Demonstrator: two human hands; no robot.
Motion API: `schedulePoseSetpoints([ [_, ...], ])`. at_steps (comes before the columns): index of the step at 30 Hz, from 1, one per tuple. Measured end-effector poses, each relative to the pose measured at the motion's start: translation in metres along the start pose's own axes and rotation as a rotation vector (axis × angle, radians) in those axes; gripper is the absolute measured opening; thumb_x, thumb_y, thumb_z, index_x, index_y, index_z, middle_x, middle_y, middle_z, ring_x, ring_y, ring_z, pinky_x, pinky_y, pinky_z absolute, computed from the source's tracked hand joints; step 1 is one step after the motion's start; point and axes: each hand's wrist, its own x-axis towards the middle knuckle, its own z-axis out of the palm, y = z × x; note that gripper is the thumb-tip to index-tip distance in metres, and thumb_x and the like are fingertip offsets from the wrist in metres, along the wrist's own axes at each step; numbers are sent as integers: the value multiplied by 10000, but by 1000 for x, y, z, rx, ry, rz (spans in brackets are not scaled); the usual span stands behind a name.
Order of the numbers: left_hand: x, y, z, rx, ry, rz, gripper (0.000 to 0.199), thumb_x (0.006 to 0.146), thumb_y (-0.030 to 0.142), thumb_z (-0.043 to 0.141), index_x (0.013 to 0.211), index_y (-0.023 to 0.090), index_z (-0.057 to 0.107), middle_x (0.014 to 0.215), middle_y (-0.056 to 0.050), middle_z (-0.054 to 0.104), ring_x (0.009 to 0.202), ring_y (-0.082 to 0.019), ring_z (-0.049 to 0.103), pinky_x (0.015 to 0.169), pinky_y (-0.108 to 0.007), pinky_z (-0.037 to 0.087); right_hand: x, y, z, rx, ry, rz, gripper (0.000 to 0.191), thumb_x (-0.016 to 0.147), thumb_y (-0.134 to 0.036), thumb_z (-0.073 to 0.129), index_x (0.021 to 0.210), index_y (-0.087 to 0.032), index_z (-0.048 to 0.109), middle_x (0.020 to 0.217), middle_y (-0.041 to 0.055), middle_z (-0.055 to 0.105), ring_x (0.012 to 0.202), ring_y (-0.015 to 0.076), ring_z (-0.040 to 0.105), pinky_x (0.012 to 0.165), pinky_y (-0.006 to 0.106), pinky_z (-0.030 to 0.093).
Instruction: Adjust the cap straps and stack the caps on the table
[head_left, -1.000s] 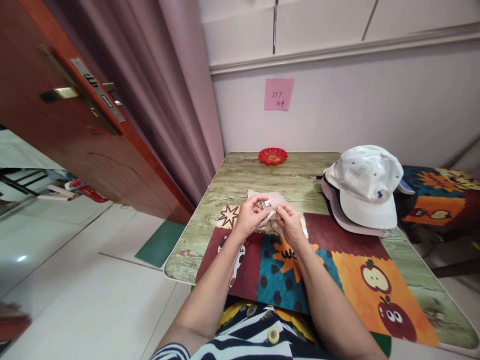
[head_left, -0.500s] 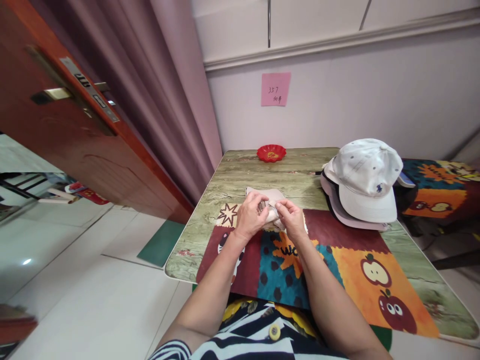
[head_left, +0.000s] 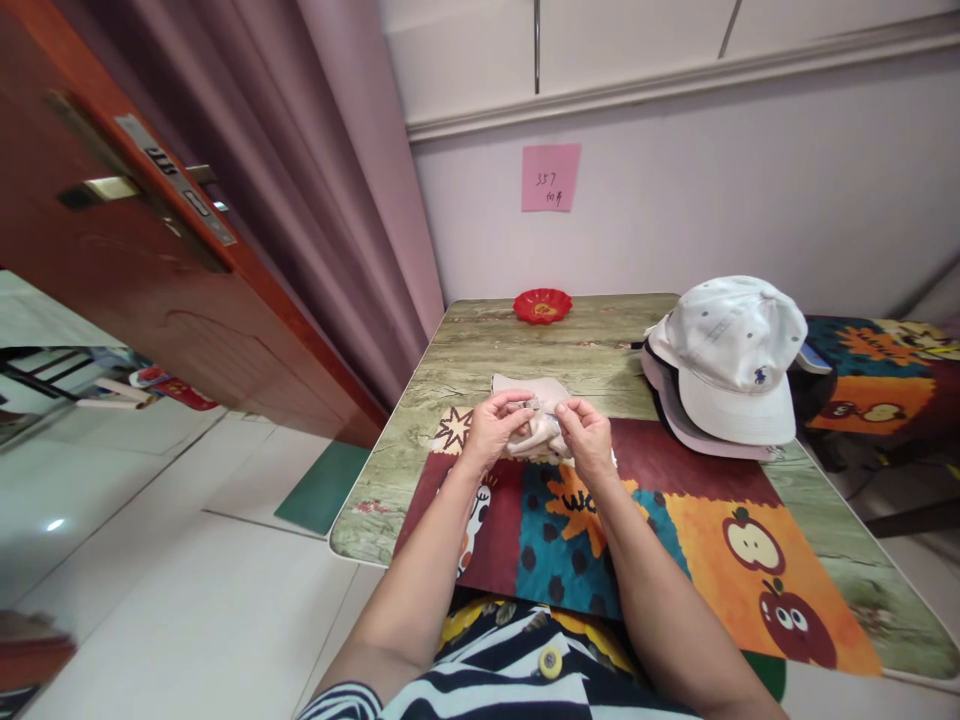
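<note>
1. Left hand [head_left: 491,432] is gripping a beige cap [head_left: 538,438], thumb and fingers closing at a small fitting too fine to make out.
2. Right hand [head_left: 588,436] is pinching the same cap at its other side, fingertips nearly meeting the left's.
3. Cap is sitting between both hands, over the far edge of a patterned mat [head_left: 697,455] on the desk [head_left: 480,350], brim pointing away.
4. White cap [head_left: 727,335] is topping a stack, right.
5. Red dish [head_left: 542,318] is resting at the desk's far edge.
</note>
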Motion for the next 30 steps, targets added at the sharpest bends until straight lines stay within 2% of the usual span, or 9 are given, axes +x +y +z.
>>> schedulePoseSetpoints([
  [7, 4, -3, 3, 86, -54, 97, 389, 672, 338, 863, 983, 127, 763, 853, -41, 721, 533, -74, 592, 564, -223, 495, 1, -1, -1, -19, -4, 1, 342, 786, -513, 748, 753, -214, 584, 529, -70, 461, 457, 88, 337, 436, 227, 270],
  [14, 3, -3, 2, 95, -35, 58, 432, 690, 345, 844, 1055, 132, 753, 696, 7, 675, 548, -87, 598, 584, -215, 491, 1, -9, -1, 53, 74, 21, 352, 775, -517, 747, 736, -216, 569, 512, -91, 409, 436, 72, 267, 420, 221, 227],
  [18, 3, -2, 3, 104, -40, 51, 441, 695, 346, 838, 1069, 129, 748, 685, 5, 671, 550, -95, 596, 585, -221, 487, 1, -8, -1, -27, 20, 4, 334, 771, -495, 750, 722, -208, 585, 524, -80, 439, 459, 78, 305, 437, 221, 257],
  [23, 3, -2, 2, 190, -66, 106, 391, 746, 331, 800, 1073, 124, 747, 686, 4, 659, 537, -90, 564, 566, -220, 463, -1, -8, 0, -21, -3, 24, 325, 768, -491, 747, 720, -213, 586, 507, -84, 427, 452, 83, 292, 436, 228, 261],
  [25, 3, 2, 2, 268, -67, 147, 360, 763, 325, 781, 1068, 136, 755, 772, -25, 696, 557, -88, 559, 562, -215, 453, -1, -9, -1, -17, -16, 28, 325, 770, -491, 747, 717, -214, 585, 501, -84, 424, 448, 82, 286, 434, 228, 255],
  [28, 2, 12, 2, 418, -70, 236, 296, 782, 291, 750, 1048, 161, 773, 1020, -79, 732, 646, -95, 587, 605, -220, 470, 0, -11, -2, -7, -49, 34, 326, 778, -491, 744, 715, -214, 582, 499, -84, 423, 441, 78, 274, 429, 226, 240],
  [30, 0, 21, 3, 504, -78, 272, 268, 798, 269, 727, 1042, 171, 777, 1087, -85, 725, 687, -106, 599, 641, -231, 484, 0, -11, -3, 7, -68, 41, 331, 776, -493, 747, 712, -216, 577, 499, -84, 421, 436, 75, 268, 424, 224, 230],
])
